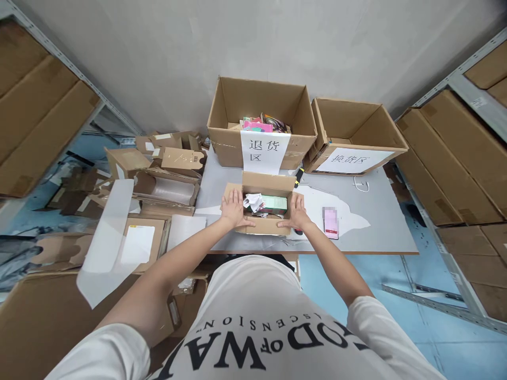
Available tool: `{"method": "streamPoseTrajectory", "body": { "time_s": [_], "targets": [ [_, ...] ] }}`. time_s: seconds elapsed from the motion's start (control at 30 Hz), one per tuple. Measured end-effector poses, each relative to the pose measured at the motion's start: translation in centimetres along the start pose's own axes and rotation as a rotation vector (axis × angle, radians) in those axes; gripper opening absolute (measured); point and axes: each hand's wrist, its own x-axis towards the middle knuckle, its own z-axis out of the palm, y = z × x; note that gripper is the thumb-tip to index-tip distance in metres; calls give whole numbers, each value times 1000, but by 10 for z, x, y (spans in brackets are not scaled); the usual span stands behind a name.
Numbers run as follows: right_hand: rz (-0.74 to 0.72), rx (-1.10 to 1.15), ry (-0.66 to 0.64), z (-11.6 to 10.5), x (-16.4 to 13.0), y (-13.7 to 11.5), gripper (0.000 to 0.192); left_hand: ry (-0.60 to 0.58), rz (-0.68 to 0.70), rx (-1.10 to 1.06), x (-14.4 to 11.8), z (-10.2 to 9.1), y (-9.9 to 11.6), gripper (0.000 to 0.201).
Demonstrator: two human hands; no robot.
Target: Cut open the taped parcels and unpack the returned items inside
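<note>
Both hands rest on a small open cardboard carton (264, 227) that sits near the front edge of the grey bench (386, 211), straight ahead of the wearer. The left hand (233, 209) lies with its fingers spread on the carton's left flap, its thumb reaching along the near flap. The right hand (298, 213) mirrors it on the right flap, thumb pointing inward; the palms stand apart by the carton's length. The far flap stands up. Inside lie a pale green box (274, 203) and, at its left end, crumpled white paper (252, 201).

Behind the carton stands a large cardboard box (225, 149) with colourful packets (257, 126) inside and a white sign (266, 153) reading 退货区 on its front. Just to its right is a second open box (354, 119), its sign (356, 161) reading 换货区. A black-and-yellow tool (299, 178) lies by the small carton's far right corner. Right of the right hand, a smartphone (330, 222) with a pinkish, partly blurred screen lies on the bench, beside a white sheet (350, 212). Opened cartons (180, 159) are heaped at the left, and shelves of brown boxes (461, 153) flank the bench.
</note>
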Motion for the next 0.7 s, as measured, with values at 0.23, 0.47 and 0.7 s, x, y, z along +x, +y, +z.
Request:
{"method": "streamPoseTrajectory", "body": {
  "time_s": [0.23, 0.47, 0.7],
  "targets": [
    [-220, 246, 158, 24, 1, 19, 143, 111, 45, -301, 3, 31, -8, 145],
    [-242, 259, 178, 29, 0, 20, 145, 144, 57, -413, 1, 41, -8, 150],
    [-127, -33, 223, -3, -5, -1, 100, 70, 10, -341, 2, 24, -14, 132]
  ]
}}
